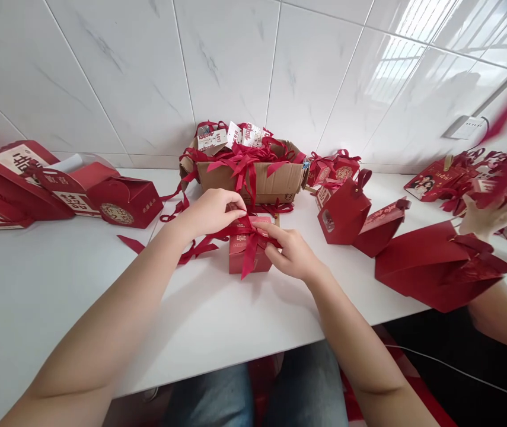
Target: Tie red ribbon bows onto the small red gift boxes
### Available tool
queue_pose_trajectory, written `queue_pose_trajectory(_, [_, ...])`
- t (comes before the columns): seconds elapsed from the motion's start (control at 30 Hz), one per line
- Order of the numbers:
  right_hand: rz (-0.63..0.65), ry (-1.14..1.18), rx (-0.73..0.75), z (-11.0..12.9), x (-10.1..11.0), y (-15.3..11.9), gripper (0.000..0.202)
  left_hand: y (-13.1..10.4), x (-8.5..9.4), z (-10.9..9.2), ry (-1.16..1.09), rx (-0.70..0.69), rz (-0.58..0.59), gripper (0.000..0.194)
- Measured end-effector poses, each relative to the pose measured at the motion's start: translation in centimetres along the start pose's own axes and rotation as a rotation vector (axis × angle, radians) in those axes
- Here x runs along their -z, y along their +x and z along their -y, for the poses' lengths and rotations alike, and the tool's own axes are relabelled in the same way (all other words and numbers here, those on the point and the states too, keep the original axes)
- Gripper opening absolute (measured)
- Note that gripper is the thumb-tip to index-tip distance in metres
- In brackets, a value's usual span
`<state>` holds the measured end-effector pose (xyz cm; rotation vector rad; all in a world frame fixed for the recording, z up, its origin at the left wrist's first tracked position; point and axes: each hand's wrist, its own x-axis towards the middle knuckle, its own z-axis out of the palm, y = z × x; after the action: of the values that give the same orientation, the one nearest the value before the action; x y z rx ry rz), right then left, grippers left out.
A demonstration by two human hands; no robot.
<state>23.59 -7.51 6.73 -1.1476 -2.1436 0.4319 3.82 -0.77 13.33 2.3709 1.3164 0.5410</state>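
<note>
Two hands (228,209) (295,254) hold ribbon (249,255) (box (238,262) bears Chinese characters (238,238)).

Faded blue jeans (311,385); forearms (122,308) bare; left hand (217,209), right hand (295,254) bare.

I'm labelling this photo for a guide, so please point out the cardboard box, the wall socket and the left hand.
Cardboard box (260,182): head view, front side.
Wall socket (465,128): head view, front plate.
Left hand (221,209): head view, back of the hand.
</note>
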Motion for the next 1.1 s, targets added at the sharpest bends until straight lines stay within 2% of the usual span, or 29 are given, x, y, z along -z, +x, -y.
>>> queue_pose_trajectory(0.2, [-0.098,0.011,0.001,-0.1,-0.7,0.0,0.037,0.2,-0.3,0.0,0.004,-0.035,-0.024,0.016])
queue_pose_trajectory(0.6, [0.045,-0.076,-0.011,-0.1,0.1,-0.1,0.042,0.5,-1.1,0.5,-0.03,-0.017,-0.092,0.016])
queue_pose_trajectory(0.8, [0.049,-0.058,0.013,-0.3,0.0,-0.1,0.04,1.0,-1.6,1.1,-0.035,-0.027,-0.132,0.015])
queue_pose_trajectory(1.1, [0.007,-0.033,0.065,-0.5,-0.1,0.0,0.036,1.3,-1.8,1.4,-0.04,-0.01,-0.13,0.016])
